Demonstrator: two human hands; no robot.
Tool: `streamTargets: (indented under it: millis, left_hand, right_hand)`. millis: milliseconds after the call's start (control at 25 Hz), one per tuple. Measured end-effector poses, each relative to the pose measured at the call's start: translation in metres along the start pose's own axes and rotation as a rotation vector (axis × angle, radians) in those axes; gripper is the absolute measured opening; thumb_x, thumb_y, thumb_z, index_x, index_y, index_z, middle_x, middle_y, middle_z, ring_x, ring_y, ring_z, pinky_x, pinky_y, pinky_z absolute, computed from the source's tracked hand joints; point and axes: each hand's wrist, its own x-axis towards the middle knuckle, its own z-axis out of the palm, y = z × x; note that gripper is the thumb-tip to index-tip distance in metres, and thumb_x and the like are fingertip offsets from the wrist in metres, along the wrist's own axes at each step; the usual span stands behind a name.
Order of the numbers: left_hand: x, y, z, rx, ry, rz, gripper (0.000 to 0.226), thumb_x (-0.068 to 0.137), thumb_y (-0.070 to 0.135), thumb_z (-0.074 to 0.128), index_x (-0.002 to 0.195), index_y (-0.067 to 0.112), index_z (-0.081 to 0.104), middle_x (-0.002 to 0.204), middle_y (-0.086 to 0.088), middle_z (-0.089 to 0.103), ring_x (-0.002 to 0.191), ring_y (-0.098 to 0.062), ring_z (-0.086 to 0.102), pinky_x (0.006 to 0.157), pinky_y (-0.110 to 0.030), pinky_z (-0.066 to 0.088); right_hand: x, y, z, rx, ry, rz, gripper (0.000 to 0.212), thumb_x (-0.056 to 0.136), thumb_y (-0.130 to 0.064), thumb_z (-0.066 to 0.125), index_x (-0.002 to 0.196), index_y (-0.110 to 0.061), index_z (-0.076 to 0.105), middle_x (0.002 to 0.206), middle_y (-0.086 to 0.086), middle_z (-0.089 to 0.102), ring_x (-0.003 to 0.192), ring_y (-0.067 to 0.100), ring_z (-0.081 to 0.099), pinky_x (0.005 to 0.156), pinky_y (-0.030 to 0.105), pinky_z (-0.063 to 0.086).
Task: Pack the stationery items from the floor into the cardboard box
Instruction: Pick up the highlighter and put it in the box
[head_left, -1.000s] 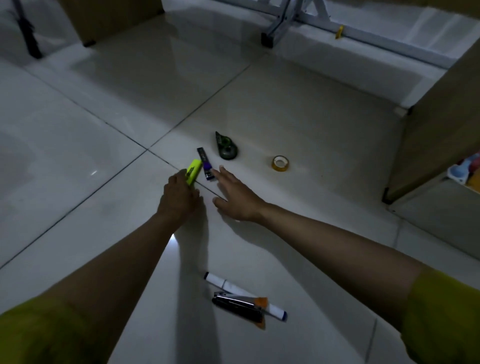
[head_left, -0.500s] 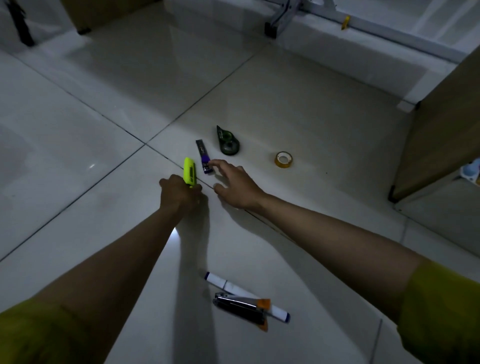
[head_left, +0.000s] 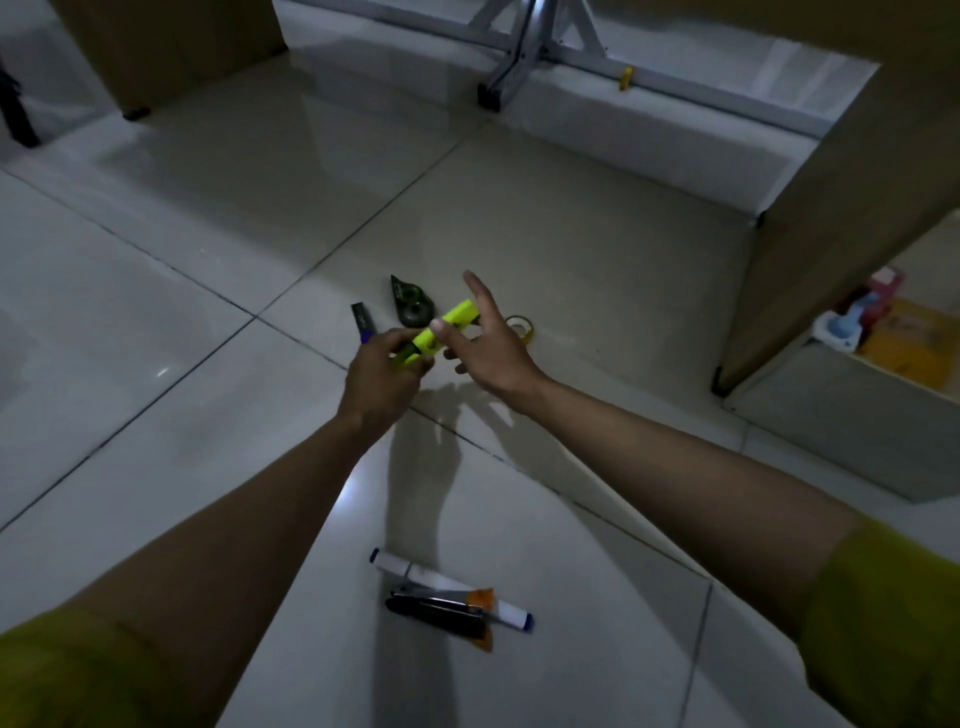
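Left hand (head_left: 382, 371) grips the yellow highlighter (head_left: 457, 314), apparently mid-handover; the spread-open right hand (head_left: 493, 351) must next close round it.

The left sleeve (head_left: 67, 670) and right sleeve (head_left: 893, 623) are short, plain and olive-yellow, the fabric ending near the elbows. Below them the forearms, the left hand (head_left: 382, 376) and right hand (head_left: 496, 351) are bare.

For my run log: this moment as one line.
left hand: grips yellow highlighter | right hand: fingers spread, thumb on highlighter | on floor: tape roll, marker, stapler | cardboard box: at right
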Motion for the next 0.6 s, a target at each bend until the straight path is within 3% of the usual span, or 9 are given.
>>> streamTargets:
  millis: [80,200,320,440,520,600]
  left_hand:
    - [-0.003,0.015,0.017,-0.032,-0.062,0.022,0.031,0.084,0.013,0.065,0.116,0.012,0.061,0.109,-0.014,0.063,0.095,-0.03,0.062,0.086,-0.048,0.054]
    - [-0.006,0.036,0.041,-0.101,-0.127,0.012,0.031,0.082,0.012,0.068,0.11,0.013,0.056,0.105,-0.016,0.06,0.085,-0.028,0.061,0.074,-0.04,0.054]
    - [-0.008,0.058,0.067,-0.23,-0.159,-0.009,0.03,0.079,0.007,0.071,0.097,0.012,0.047,0.095,-0.019,0.059,0.073,-0.025,0.059,0.066,-0.032,0.05]
    - [-0.011,0.078,0.088,-0.418,-0.154,-0.028,0.03,0.079,-0.002,0.068,0.089,0.014,0.045,0.085,-0.01,0.059,0.064,-0.017,0.056,0.062,-0.023,0.051]
    - [-0.012,0.09,0.099,-0.538,-0.119,-0.057,0.033,0.079,-0.005,0.066,0.097,0.01,0.043,0.079,-0.004,0.056,0.06,-0.011,0.056,0.062,-0.018,0.051]
    - [-0.013,0.099,0.11,-0.586,-0.115,-0.064,0.04,0.078,-0.006,0.066,0.106,0.007,0.04,0.076,-0.002,0.054,0.061,-0.008,0.057,0.064,-0.017,0.051]
  right_hand:
    - [-0.007,0.002,-0.023,0.095,0.078,0.025,0.054,0.095,-0.024,0.055,0.144,-0.023,0.032,0.121,0.01,0.051,0.09,0.027,0.064,0.068,0.031,0.054]
    - [-0.019,0.007,-0.061,0.196,0.197,0.101,0.033,0.095,-0.013,0.054,0.127,-0.008,0.051,0.104,0.013,0.055,0.072,0.023,0.062,0.059,0.025,0.054]
    - [-0.036,0.014,-0.097,0.306,0.316,0.123,0.025,0.093,-0.01,0.058,0.116,-0.001,0.057,0.089,0.01,0.061,0.063,0.016,0.06,0.052,0.02,0.054]
    - [-0.055,0.018,-0.124,0.424,0.41,0.131,0.01,0.089,-0.009,0.062,0.097,-0.004,0.06,0.075,0.006,0.061,0.058,0.015,0.06,0.048,0.018,0.053]
    - [-0.069,0.02,-0.139,0.472,0.417,0.15,0.004,0.086,-0.005,0.065,0.085,-0.006,0.061,0.074,0.006,0.062,0.052,0.012,0.06,0.049,0.019,0.053]
    - [-0.084,0.025,-0.154,0.439,0.318,0.184,0.006,0.085,-0.004,0.065,0.091,-0.004,0.065,0.076,0.006,0.063,0.053,0.012,0.061,0.049,0.019,0.053]
